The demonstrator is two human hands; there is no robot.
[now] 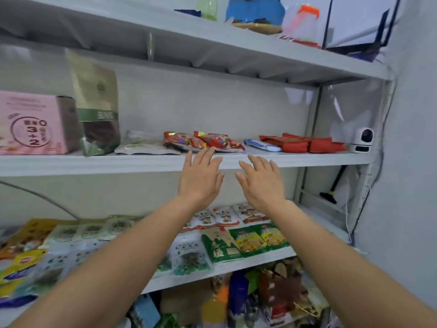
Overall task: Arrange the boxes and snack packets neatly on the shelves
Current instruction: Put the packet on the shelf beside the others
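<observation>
Place: pantry or storeroom.
Seen: a metal shelf [94, 163] is stocked with snack packets [203, 143].
Its right end: a camera [361, 139] is set.

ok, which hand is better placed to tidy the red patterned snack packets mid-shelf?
Left. The left hand is open, fingertips at the front edge of the red patterned snack packets. The right hand, also open, sits off to their right, below the white-and-blue packet.

- We have only one view, from a wide-angle camera worn on the person's head.
- It faces forward at the shelving, about level with the middle shelf [94, 164]. We see the upper shelf [212, 50] from below and the lower shelf [260, 260] from above.
- It is near: both forearms enter from the bottom edge, and the left hand [201, 178] and right hand [262, 183] are in the centre.
</observation>
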